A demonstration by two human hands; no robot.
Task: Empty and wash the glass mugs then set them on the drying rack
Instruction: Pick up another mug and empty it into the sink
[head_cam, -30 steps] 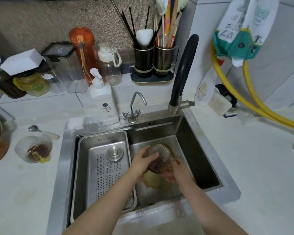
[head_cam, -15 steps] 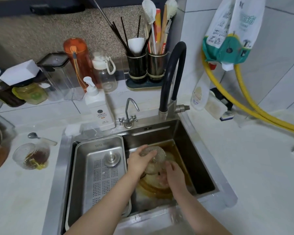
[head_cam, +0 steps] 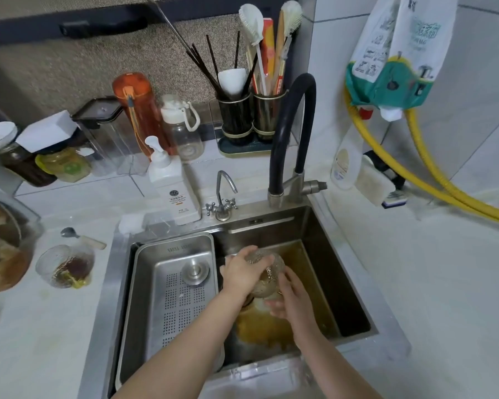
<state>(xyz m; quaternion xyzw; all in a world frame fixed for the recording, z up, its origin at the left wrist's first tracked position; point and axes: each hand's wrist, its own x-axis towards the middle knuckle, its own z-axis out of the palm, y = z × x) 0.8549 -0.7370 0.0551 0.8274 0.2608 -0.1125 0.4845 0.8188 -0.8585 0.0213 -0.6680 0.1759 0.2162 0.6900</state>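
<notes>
Two hands hold a glass mug over a steel sink.

The left hand (head_cam: 239,273) curls over the upturned glass mug (head_cam: 267,276), gripping it; the right hand (head_cam: 290,298) cups it from below. Brown liquid pools in the sink (head_cam: 314,226) beneath them. Left of the hands, a perforated drying rack (head_cam: 173,283); farther left on the tabletop (head_cam: 49,326), a second mug (head_cam: 65,266).
</notes>
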